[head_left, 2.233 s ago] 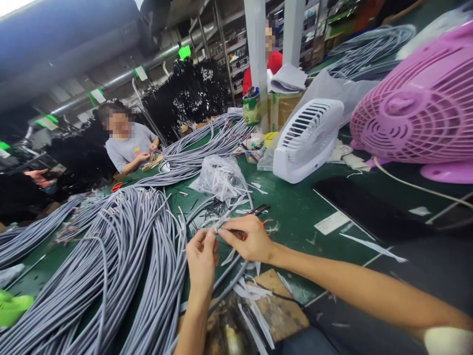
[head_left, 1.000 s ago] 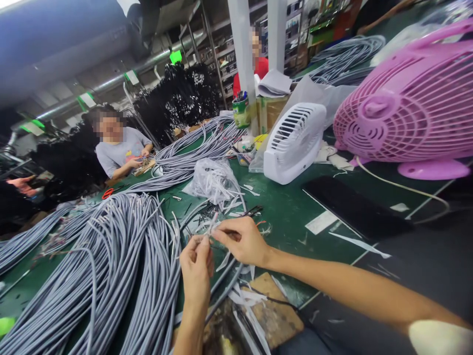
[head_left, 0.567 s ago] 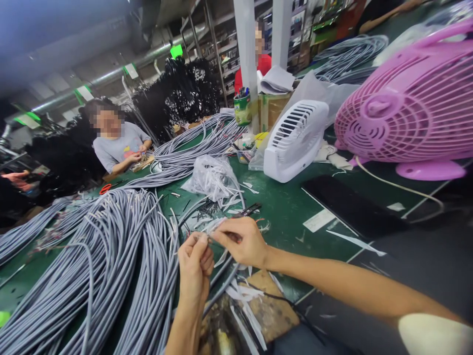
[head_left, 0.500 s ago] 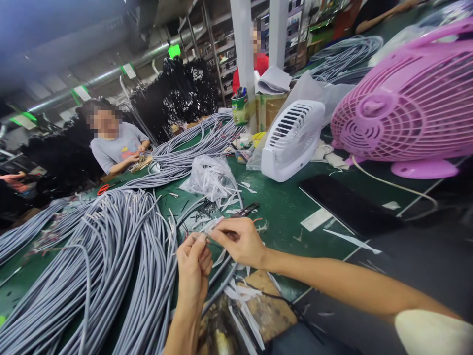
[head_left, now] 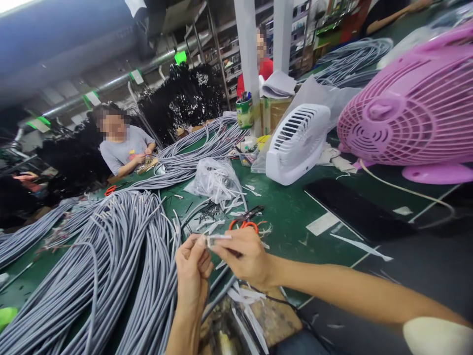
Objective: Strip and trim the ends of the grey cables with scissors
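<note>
In the lower middle, my left hand (head_left: 194, 261) is closed in a pinch on what looks like a stripped cable end (head_left: 210, 241), a small pale, shiny piece. My right hand (head_left: 247, 254) meets it from the right, thumb and forefinger closed on thin pale wires (head_left: 221, 237) at the same spot. Fingers hide most of this small work. Just beyond my right hand lie orange-handled scissors (head_left: 246, 223) with dark blades. Left of my left hand spreads a thick bundle of grey cables (head_left: 107, 261) with stripped ends.
A clear plastic bag (head_left: 216, 178) of white scraps sits beyond the hands. A white fan (head_left: 297, 145), a pink fan (head_left: 402, 108) and a black phone-like slab (head_left: 354, 209) occupy the right. A co-worker (head_left: 127, 148) works across the green table (head_left: 281, 207).
My right hand has shifted slightly down, tilting the pale piece nearer level. The scissors' orange handles now show beyond it. The whole view has shifted a little.
</note>
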Demonstrator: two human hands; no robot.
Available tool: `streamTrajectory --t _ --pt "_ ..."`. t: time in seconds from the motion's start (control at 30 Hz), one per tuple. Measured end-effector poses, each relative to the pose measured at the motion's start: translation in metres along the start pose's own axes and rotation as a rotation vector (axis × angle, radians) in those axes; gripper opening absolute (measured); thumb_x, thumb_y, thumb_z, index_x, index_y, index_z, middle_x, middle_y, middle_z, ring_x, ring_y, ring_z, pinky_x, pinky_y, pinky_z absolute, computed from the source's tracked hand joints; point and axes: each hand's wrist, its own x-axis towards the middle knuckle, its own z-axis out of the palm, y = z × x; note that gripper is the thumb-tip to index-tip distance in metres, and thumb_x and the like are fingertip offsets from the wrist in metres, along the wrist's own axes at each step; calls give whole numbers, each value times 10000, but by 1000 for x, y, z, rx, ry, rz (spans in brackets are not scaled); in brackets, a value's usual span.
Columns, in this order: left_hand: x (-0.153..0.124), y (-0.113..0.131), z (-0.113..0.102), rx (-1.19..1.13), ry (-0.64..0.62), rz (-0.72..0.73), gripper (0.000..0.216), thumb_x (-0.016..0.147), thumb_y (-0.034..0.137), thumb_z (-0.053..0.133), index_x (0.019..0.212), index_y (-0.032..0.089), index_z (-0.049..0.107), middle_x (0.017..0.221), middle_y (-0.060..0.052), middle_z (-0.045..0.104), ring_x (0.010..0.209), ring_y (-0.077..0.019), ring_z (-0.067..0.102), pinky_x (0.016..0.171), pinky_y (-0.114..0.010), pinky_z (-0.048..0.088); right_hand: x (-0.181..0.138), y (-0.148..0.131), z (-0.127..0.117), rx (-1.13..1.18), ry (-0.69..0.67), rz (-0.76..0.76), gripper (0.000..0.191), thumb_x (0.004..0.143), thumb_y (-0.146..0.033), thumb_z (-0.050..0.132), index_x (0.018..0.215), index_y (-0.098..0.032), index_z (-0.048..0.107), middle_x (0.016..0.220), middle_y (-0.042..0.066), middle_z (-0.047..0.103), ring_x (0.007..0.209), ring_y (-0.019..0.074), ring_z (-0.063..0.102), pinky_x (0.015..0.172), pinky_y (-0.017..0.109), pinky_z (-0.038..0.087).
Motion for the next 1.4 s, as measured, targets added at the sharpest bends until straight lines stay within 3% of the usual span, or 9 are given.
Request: streamTrajectory --t 0.17,0.33,0.6,0.83,1.03,1.17,1.23,1.3,1.4 --pt "4 -6 -9 90 130 220 338 576 411 732 617 136 539 408 110 281 336 -9 196 308 -121 165 6 6 -7 -115 -169 9 251 853 -208 496 655 -139 635 517 15 605 423 91 498 440 218 333" --pt "2 -13 -15 345 266 426 250 700 387 653 705 141 603 488 51 443 407 -51 385 360 -142 271 12 8 -15 -161 -80 -16 218 843 -175 494 672 -132 623 517 8 591 422 84 466 472 216 348" --pt "-1 -13 -12 569 262 523 230 712 370 624 685 142 608 537 8 536 480 -110 528 400 -168 374 7 8 -10 -210 -94 -51 234 855 -194 491 676 -133 630 517 0 579 449 91 473 485 219 337" --pt "-1 -12 -10 604 239 523 230 716 370 607 677 143 601 540 0 549 490 -124 546 410 -181 398 8 8 -11 -165 -113 -7 242 847 -192 493 658 -126 629 513 5 560 437 93 454 472 224 325" --pt "-1 -11 -6 590 135 449 228 704 365 605 634 149 584 498 28 501 458 -97 496 417 -169 372 8 2 -9 121 -139 208 291 872 -206 450 632 -131 596 490 -7 521 421 77 426 431 196 330" --pt "15 -17 -9 485 169 332 276 651 385 651 583 146 530 477 49 451 431 -63 411 404 -152 325 3 -14 -8 227 -171 -28 389 907 -270 389 578 -166 569 419 -24 461 389 86 395 431 225 312" --pt "23 -19 -11 378 201 221 334 618 425 672 559 155 485 419 92 328 361 -35 274 336 -142 207 1 -18 -8 260 -190 -149 415 916 -291 369 569 -174 564 406 -23 451 388 92 397 437 238 308" --pt "24 -19 -12 263 175 182 341 631 445 664 599 161 479 422 110 279 349 -25 212 323 -136 160 1 -15 -9 226 -171 -74 370 907 -264 396 596 -164 571 438 -14 485 405 90 412 442 231 313" --pt "17 -18 -10 162 115 216 329 674 433 648 625 167 461 444 106 304 356 -22 212 321 -124 170 5 -1 -9 92 -151 191 279 868 -203 461 621 -147 575 495 -6 524 434 83 426 454 211 323"
